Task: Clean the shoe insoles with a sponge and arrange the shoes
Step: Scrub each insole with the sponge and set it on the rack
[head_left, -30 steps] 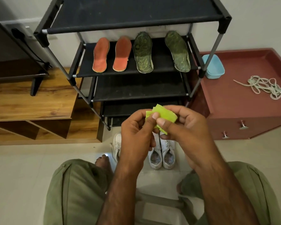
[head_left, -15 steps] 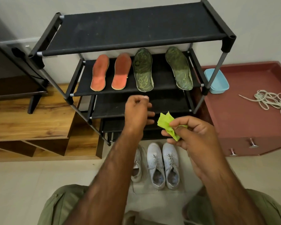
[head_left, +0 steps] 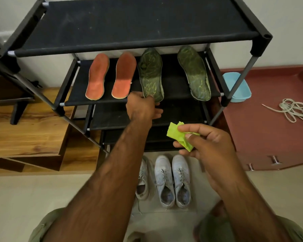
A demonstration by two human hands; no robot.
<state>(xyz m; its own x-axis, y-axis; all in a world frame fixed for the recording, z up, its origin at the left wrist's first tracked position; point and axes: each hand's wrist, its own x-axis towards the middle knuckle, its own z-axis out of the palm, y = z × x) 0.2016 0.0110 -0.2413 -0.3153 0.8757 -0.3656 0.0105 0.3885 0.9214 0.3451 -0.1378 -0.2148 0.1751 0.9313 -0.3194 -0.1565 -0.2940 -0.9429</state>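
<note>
Shoe rack (head_left: pixel 138 27): a black rack of fabric shelves is stood against the wall. Its top shelf is seen from above, and four insoles are laid out on the second shelf.
Maroon cabinet (head_left: pixel 269 130): it is placed to the right of the rack, just beside it, with metal knobs on its front.
Wooden unit (head_left: pixel 30 130): it is set to the left of the rack, on the pale floor.
Left hand (head_left: pixel 141 109): it is stretched forward to the front edge of the second shelf. The thumb is laid on the heel end of the near green insole and the fingers are reached below the shelf edge. Whether the heel is actually pinched cannot be told.
Right hand (head_left: pixel 210 144): it is held lower, in front of the bottom shelves, and is clenched around the sponge.
Pair of white shoes (head_left: pixel 164 182): the two are stood side by side on the floor before the rack, toes towards it.
Third white shoe (head_left: pixel 142 182): it is placed just left of the pair and is partly hidden by the left forearm.
Near green insole (head_left: pixel 151 74): it is laid lengthwise on the second shelf, with its heel over the front edge.
Far green insole (head_left: pixel 193 72): it is laid at the right end of the same shelf, apart from the other.
Orange insoles (head_left: pixel 97 75): the two are laid side by side at the left of that shelf.
Blue basin (head_left: pixel 238 86): it is set on the cabinet, behind the rack's right post.
Laces (head_left: pixel 294 110): a loose tangle is left on the cabinet top.
Sponge (head_left: pixel 178 135): the thin yellow-green piece is crumpled between the right thumb and fingers.
</note>
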